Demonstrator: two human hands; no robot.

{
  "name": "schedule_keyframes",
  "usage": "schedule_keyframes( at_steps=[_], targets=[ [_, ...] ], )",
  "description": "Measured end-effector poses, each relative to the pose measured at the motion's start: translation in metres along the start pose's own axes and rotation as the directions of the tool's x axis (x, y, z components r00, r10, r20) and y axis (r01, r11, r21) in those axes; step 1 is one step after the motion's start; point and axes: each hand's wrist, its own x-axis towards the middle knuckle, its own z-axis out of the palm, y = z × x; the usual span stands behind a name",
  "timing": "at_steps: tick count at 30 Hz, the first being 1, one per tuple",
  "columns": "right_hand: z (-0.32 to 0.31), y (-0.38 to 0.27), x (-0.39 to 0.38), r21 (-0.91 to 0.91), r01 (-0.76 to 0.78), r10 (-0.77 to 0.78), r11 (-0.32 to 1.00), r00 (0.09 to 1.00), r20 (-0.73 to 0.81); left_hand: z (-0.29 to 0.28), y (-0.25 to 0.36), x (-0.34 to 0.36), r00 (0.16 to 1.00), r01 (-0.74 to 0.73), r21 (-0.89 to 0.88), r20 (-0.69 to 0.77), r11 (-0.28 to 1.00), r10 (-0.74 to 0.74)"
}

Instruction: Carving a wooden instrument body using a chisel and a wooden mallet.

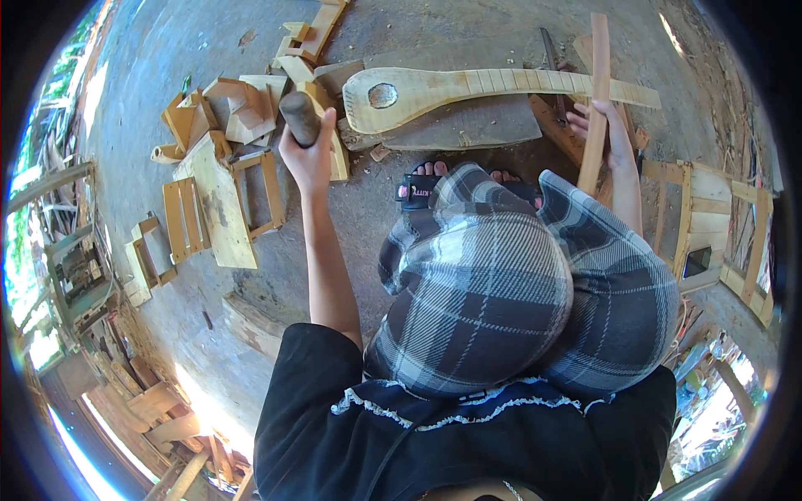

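My left hand (309, 156) is closed round a short, dark, round-ended wooden cylinder (301, 118), held upright. Its lower part is hidden in my fist. In my right hand (615, 138) is a long, flat, reddish-brown wooden strip (598, 63), standing steeply, its lower end down by my knee. A pale, unfinished guitar-like wooden piece (434, 88) lies across in front of my feet, its body to the left and its neck to the right. An oval hollow shows in the body, and cross lines mark the neck. The strip passes over that neck. Beneath lies a worn grey board (493, 129).
Wooden blocks and offcuts (246, 108) lie heaped on the left, beside a pale plank (219, 204) and small slatted frames (184, 215). On the right is a wooden frame (710, 213) with a dark phone-like object (697, 262). A thick offcut (251, 321) lies near my left elbow.
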Motion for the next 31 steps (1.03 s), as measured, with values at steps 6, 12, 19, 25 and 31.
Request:
schedule_keyframes(
  at_steps=[6, 12, 19, 25, 31],
  targets=[
    [0.01, -0.032, -0.035, -0.582, 0.086, -0.013, 0.809, 0.992, 0.128, 0.017, 0.037, -0.035, 0.958, -0.271, -0.054, -0.106, 0.961, 0.265],
    [0.07, -0.007, -0.041, -0.758, 0.336, -0.111, 0.56, 0.936, 0.333, 0.047, 0.068, -0.009, 0.867, -0.487, -0.134, -0.194, 0.863, 0.459],
    [0.087, 0.021, -0.046, -0.796, 0.3, -0.08, 0.526, 0.949, 0.305, 0.142, 0.067, -0.023, 0.731, -0.682, 0.051, 0.012, 0.729, 0.683],
    [0.087, 0.018, -0.048, -0.802, 0.26, -0.039, 0.537, 0.958, 0.284, 0.15, 0.053, -0.021, 0.768, -0.64, 0.026, 0.015, 0.768, 0.64],
    [0.082, 0.023, -0.044, -0.839, 0.255, -0.046, 0.48, 0.963, 0.267, 0.151, 0.046, -0.008, 0.777, -0.629, -0.018, 0.02, 0.777, 0.629]
  ],
)
